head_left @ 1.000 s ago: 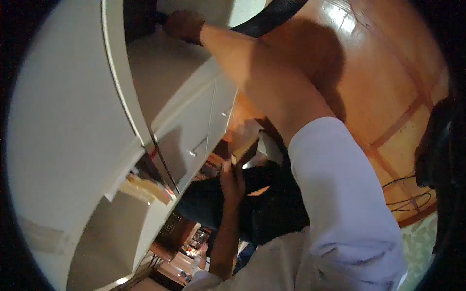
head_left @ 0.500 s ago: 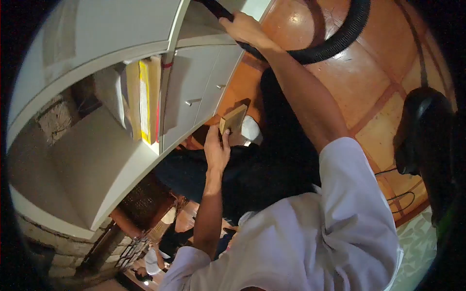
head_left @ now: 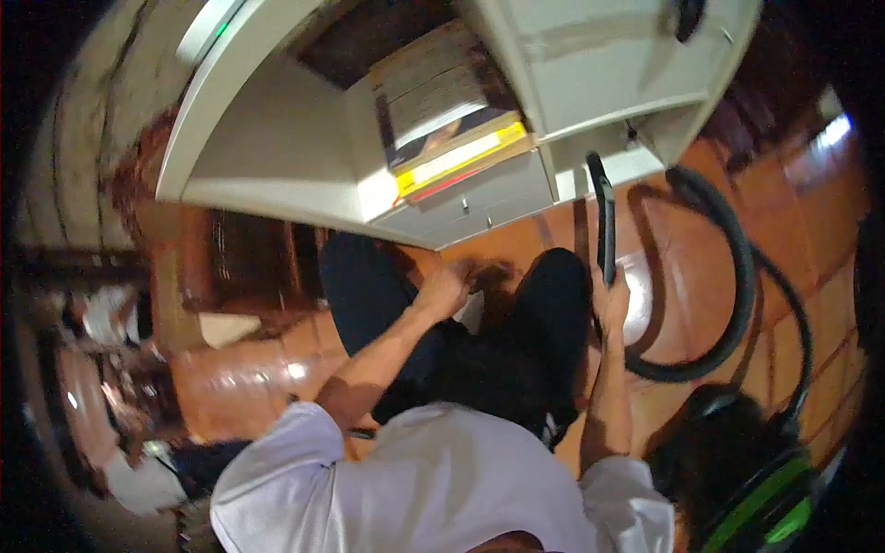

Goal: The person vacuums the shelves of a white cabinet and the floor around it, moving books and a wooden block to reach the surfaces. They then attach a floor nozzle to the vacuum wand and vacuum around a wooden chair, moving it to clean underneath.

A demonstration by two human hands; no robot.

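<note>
1. Since the wand (head_left: 604, 217) is the thing you've got in hand, start there: it's a dark, rigid tube, standing up from your right hand (head_left: 610, 300) with its tip up by the bottom edge of the cabinet (head_left: 590, 64). I'd guess it's light and stiff, so it'll go wherever your wrist points it.
2. Your right fingers are wrapped around the wand's lower end, closed tight. That looks like the sensible place to hold, low near where the hose (head_left: 728, 276) joins, though a low grip probably makes the tip a bit wobbly.
3. The hose is the awkward bit. It's ribbed, black and floppy, looping in a big curve over the floor (head_left: 802, 230) to your right and back toward the vacuum (head_left: 737, 470), a dark body with green trim. Expect it to drag and tug on the wand, so don't count on it staying put.
4. Your left hand (head_left: 444, 288) is down by your knees, just below the drawers (head_left: 479, 207). It's blurry, so I can't tell if the fingers are curled on something or just loose.
5. Further out: a stack of books (head_left: 442, 115) with a yellow edge lies in the open shelf beside the cabinet door, well clear of the wand tip. The floor is glossy and likely slick, so the vacuum should slide easily.
</note>
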